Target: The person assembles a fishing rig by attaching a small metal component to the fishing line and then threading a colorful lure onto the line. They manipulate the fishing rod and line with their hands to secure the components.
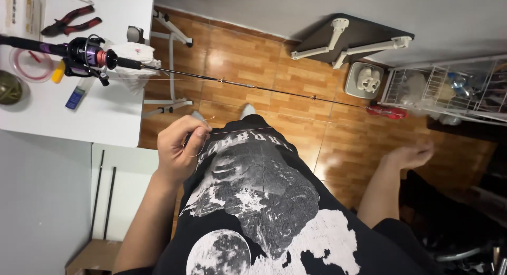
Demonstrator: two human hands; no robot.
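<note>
A: Closest to my lens is the black shirt (264, 201). Just above it my left hand (182, 148) is clenched on the thin line (237, 131), pinched between thumb and fingers, with a small loop hanging under it.

B: And the right hand (412, 156)?

A: It is blurred, out over the floor. I cannot tell if it is loose or gripping something.

B: Where is the rod (237, 84)?

A: The reel (87, 56) lies at the right edge of the desk (116, 116), and the long part sticks out far past that edge, over the floor.

B: What can go wrong, in your opinion?

A: If I pull the line hard, the rod can slide or roll off the edge, because most of it has no support. Also the loose loop can tangle or slip from my pinch.

B: Any containers?

A: A clear round dish (13, 63) near the left edge holds a small red piece. A green bowl (18, 92) is beside it; its contents I cannot see. A white wire basket (438, 79) stands against the wall, with bottles (459, 85) inside.
</note>
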